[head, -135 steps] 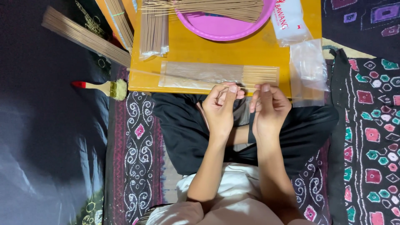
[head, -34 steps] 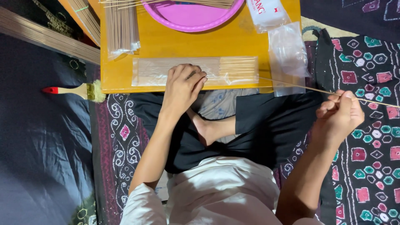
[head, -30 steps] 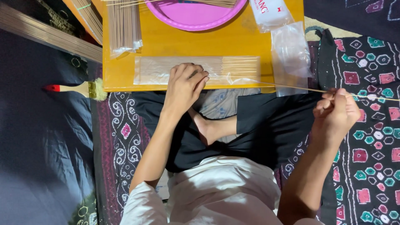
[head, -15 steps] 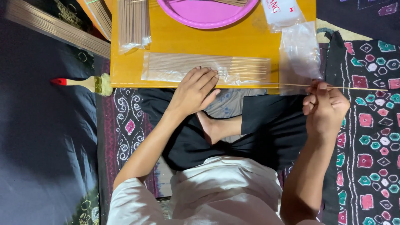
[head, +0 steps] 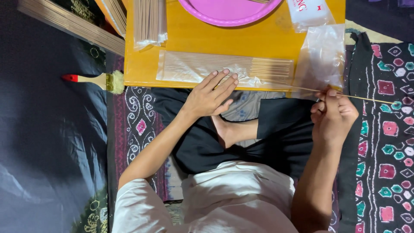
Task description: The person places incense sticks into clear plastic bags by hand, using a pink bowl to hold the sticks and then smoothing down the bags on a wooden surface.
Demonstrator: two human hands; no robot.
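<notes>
My left hand (head: 210, 93) lies flat, fingers spread, on a clear plastic packet of thin tan sticks (head: 194, 67) at the front edge of the low yellow table (head: 196, 36). My right hand (head: 334, 113) is off the table's right corner, with its fingertips pinched on a single thin stick (head: 302, 89). That stick runs leftward to the packet's open end and pokes out to the right past my fingers.
A pink plate (head: 230, 9) sits at the table's far edge, with another stick bundle (head: 148, 20) to its left and empty clear bags (head: 321, 58) at right. A red-handled brush (head: 97, 80) lies on the mat at left. Long stick bundles (head: 69, 23) lie beyond.
Earlier both hands met in front of me. Since then my left hand has settled on the packet, and my right hand has carried one stick out to the right, then drawn back nearer the table corner.
</notes>
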